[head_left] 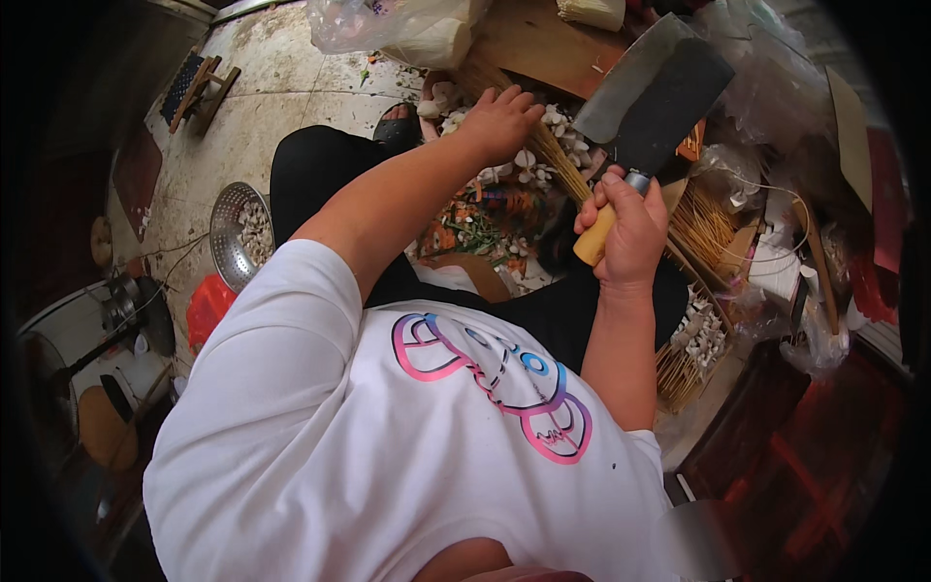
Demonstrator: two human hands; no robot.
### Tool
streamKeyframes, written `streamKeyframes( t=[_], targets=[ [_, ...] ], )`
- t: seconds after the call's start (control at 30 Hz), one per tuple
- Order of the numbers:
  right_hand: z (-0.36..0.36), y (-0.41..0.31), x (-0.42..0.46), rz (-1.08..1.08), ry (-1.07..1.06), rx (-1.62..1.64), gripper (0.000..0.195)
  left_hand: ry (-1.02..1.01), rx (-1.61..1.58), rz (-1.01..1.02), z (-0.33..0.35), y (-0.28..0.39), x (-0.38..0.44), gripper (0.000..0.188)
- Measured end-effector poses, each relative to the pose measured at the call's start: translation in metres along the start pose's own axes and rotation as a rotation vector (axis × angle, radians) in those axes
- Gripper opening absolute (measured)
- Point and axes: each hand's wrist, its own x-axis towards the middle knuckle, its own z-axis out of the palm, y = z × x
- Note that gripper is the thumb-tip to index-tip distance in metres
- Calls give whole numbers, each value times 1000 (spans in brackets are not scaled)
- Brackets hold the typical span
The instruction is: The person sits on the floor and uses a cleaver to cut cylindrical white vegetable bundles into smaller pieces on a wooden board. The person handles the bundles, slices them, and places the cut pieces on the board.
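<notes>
In my right hand (pixel 629 229) is a broad cleaver (pixel 662 80), gripped by its yellow wooden handle (pixel 598 236). Its wide dark blade points up and away from me. A bundle of thin straw-coloured sticks (pixel 556 156) slants beneath my left hand (pixel 502 124), which lies palm down on it with the fingers somewhat apart. The bundle's lower end reaches close to my right fingertips; whether they touch it, I cannot tell. White mushroom-like pieces (pixel 527 167) lie around the bundle. Nearer my lap are green and orange vegetable scraps (pixel 473 229).
A wooden board (pixel 560 44) lies ahead. At left, a metal colander (pixel 222 240) holds pale pieces, beside a red bag (pixel 209 309). To my right are loose skewers (pixel 702 222), skewers loaded with white pieces (pixel 698 331) and plastic bags (pixel 771 87). A small stool (pixel 200 91) stands far left.
</notes>
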Motion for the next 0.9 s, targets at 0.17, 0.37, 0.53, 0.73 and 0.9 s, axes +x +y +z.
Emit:
streamKeyframes(
  t=[0.17, 0.37, 0.53, 0.73, 0.9],
  targets=[
    [0, 4, -1, 74, -20, -43, 15, -105, 166, 46, 19, -2, 17, 39],
    [7, 3, 0, 79, -103, -46, 17, -144, -633, 82, 102, -54, 40, 51],
    [3, -8, -5, 67, -159, 69, 25, -233, -1044, 140, 93, -69, 55, 50],
    [-29, -35, -12, -80, -14, 295, 19, -55, 211, 440, -91, 24, 104, 29],
    [-54, -57, -12, -261, 101, 446, 16, 249, 299, 518, -147, 54, 184, 26]
  ],
)
